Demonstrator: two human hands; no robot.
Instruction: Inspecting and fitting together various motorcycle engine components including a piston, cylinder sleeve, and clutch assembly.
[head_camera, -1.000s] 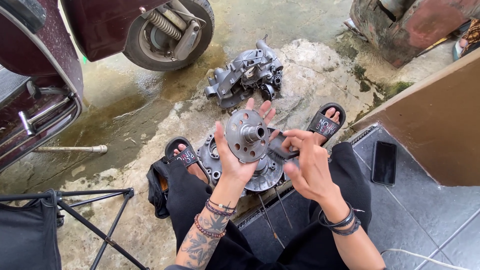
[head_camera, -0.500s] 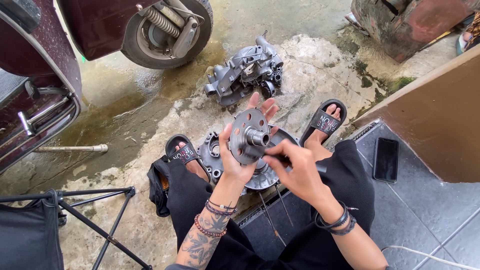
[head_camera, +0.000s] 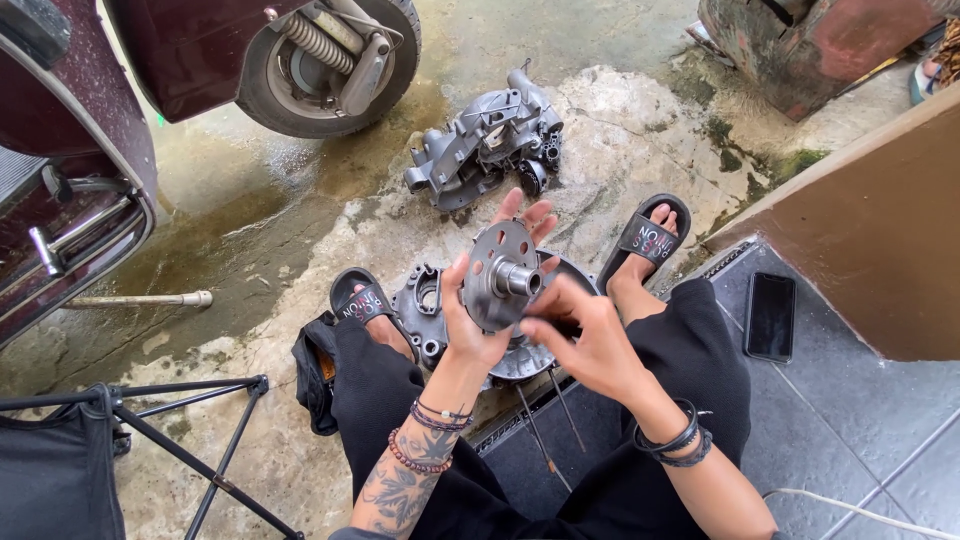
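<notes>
Left hand clamped on the round metal hub disc, raised over the engine case on the floor. Right hand has just slid off the boss — fingers loosely together, holding nothing.

Your work surface is a wet, stained concrete floor, meeting a grey tiled step at your right. On the concrete you have a grey engine crankcase casting ahead, a second casing half between your sandalled feet, a metal rod at left, a scooter wheel, and black folding stand legs. A black phone lies on the tiles.
</notes>
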